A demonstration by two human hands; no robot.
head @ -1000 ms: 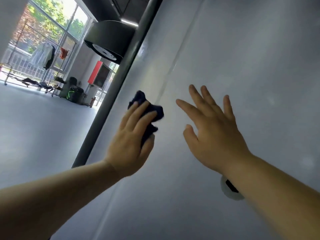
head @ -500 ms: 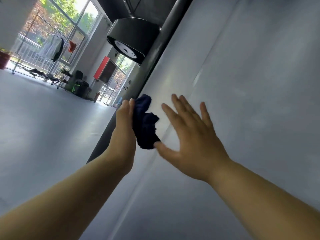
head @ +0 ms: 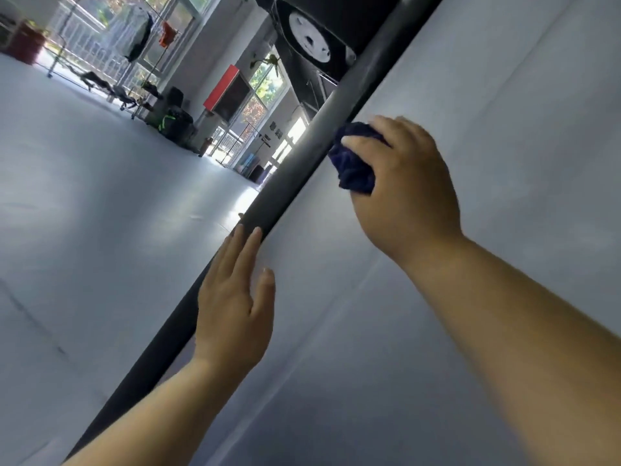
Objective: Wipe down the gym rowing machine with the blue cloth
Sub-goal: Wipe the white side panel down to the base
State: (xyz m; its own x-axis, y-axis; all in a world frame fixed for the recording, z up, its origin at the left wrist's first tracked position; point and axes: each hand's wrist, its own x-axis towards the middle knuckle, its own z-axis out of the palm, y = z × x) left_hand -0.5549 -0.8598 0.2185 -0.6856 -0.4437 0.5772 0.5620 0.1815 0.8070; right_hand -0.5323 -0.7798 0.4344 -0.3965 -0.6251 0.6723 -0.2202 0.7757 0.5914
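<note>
- Scanning from the left edge, I log a grey floor [head: 84, 213] running back to tall windows, with a red bin [head: 25, 43] at the far top left.
- Clothes rack [head: 134, 31]: stands in front of the windows with garments hanging from it. Dark bags [head: 174, 124] sit on the floor near its right end.
- Red-edged cabinet [head: 228, 92]: positioned just right of the bags, at the far wall.
- Round black housing [head: 346, 21]: located at top centre, with a white disc on its face. It sits at the upper end of the dark rail.
- Dark rail [head: 292, 183]: crosses the view diagonally from bottom left to top right.
- Left hand [head: 235, 304]: fingers straight and close together, holding nothing. The fingertips reach the right edge of the rail, lower along it than the cloth. I cannot tell whether they press on it.
- Blue cloth [head: 354, 166]: bunched into a wad and lying against the right edge of the rail, well apart from the left hand.
- Right hand [head: 406, 183]: fingers curled round the cloth and clamped on it. The wad protrudes from the side of the hand that faces the rail, so it lies between palm and rail. One digit lies across its top. The remainder of the cloth is hidden under the palm.
- Pale grey surface [head: 504, 95]: fills the view to the right of the rail, behind both forearms.
</note>
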